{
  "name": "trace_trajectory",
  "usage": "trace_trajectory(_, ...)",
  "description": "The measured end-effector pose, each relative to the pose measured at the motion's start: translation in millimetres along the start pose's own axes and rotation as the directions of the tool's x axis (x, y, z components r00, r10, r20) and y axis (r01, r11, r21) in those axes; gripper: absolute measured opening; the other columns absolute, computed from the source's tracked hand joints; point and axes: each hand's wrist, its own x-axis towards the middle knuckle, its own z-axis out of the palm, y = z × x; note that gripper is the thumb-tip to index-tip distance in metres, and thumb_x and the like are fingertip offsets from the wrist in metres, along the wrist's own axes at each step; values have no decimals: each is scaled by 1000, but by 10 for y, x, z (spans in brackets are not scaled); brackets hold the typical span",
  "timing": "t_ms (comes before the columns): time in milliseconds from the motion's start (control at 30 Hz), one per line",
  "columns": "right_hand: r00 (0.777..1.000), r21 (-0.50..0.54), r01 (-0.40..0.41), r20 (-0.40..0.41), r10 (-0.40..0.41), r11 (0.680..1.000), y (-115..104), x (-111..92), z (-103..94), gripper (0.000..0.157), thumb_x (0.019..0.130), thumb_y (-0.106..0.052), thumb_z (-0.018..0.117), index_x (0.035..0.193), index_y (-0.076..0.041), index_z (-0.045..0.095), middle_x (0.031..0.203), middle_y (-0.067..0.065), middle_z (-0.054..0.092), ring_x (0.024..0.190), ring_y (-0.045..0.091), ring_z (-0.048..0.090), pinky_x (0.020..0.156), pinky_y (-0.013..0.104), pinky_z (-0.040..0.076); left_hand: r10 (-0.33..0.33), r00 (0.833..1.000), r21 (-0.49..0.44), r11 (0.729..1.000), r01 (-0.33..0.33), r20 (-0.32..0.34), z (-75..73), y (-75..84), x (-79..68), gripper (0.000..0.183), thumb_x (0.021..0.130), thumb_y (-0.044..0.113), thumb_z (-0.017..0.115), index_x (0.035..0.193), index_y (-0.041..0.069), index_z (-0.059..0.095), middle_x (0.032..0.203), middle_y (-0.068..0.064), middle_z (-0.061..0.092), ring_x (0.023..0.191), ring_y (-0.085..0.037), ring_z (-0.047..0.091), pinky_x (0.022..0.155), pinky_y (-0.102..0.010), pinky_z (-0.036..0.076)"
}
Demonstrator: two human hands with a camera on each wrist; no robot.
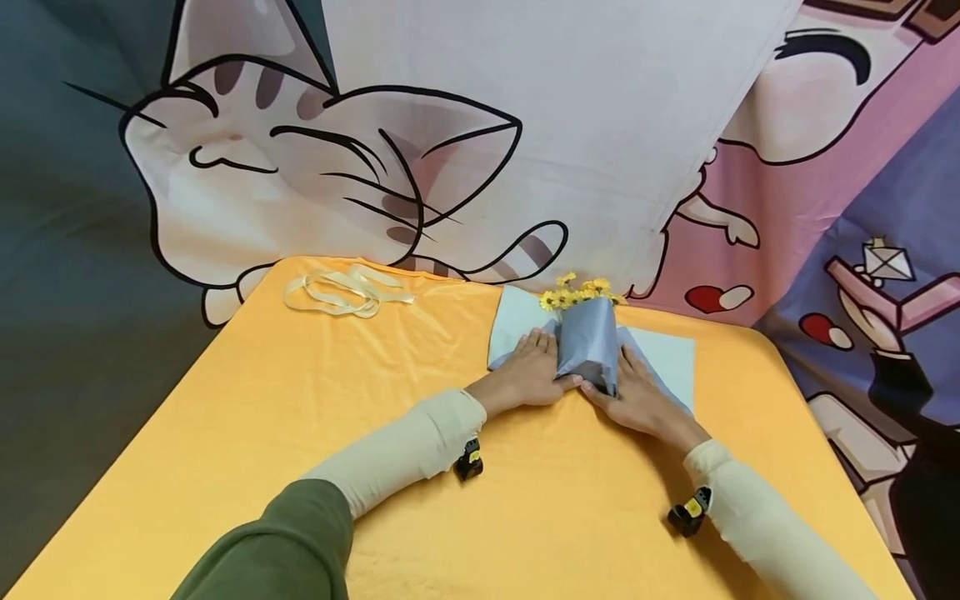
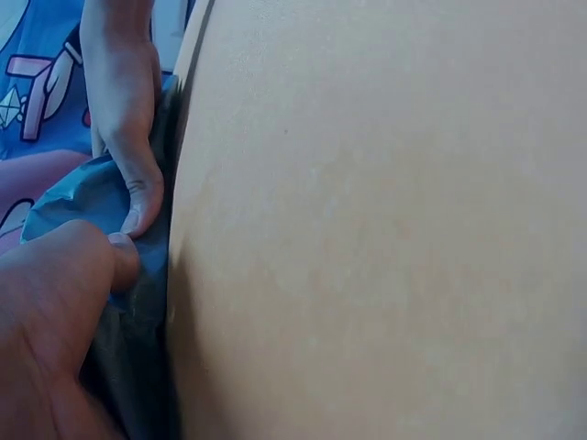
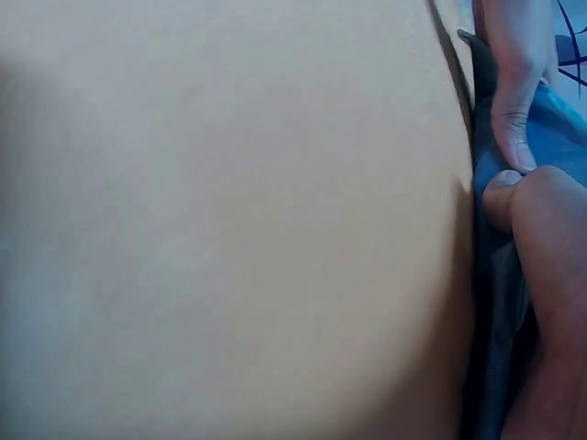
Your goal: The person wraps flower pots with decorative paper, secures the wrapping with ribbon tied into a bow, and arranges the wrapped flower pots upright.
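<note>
Yellow flowers (image 1: 577, 293) poke out behind a folded-up flap of blue-grey wrapping paper (image 1: 588, 337). Beneath it, a pale blue sheet (image 1: 669, 360) spreads out to both sides on the table. To the left of the raised flap, my left hand (image 1: 531, 371) presses on the paper with its fingers extended. My right hand (image 1: 637, 396) presses on the right side, fingers also stretched forward. Both thumbs meet at the flap's lower edge, and in the left wrist view the left thumb (image 2: 124, 264) almost touches the right thumb (image 2: 139, 197). The flower stems are hidden.
A loose cream ribbon (image 1: 348, 292) lies coiled near the far left corner of the table. An orange-yellow cloth (image 1: 420, 517) covers the table. Behind stands a cartoon-printed backdrop (image 1: 600, 150). Small black cameras (image 1: 469, 460) hang from both wrists.
</note>
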Motion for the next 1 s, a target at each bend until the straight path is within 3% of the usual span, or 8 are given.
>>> trace_trajectory(133,1000,-25,16,-7,-16,1000,-86,81,3,100,115,-65,49,181,-4,5,189,25,-2,175,53,-9,140,73,0,-3,1000,10,1000,3,-8,-91,-85,-57,99,116,68,41,177,-5,15,188,-25,10,179,-37,3,146,-48,7)
trace_trajectory(333,999,-24,31,15,-31,999,-293,224,18,98,115,-66,47,181,-7,5,190,22,-1,176,51,-8,140,74,0,-6,1000,26,1000,7,-31,-269,-227,-276,96,117,64,41,176,-7,16,187,-27,13,178,-40,7,146,-49,9)
trace_trajectory(1000,989,-12,95,116,-93,995,-1033,635,300,101,114,-72,43,181,-9,0,189,24,-5,177,44,-11,143,67,1,-105,992,-32,994,103,-73,-465,-933,-833,100,116,65,44,176,-9,13,186,-29,13,178,-43,8,146,-51,9)
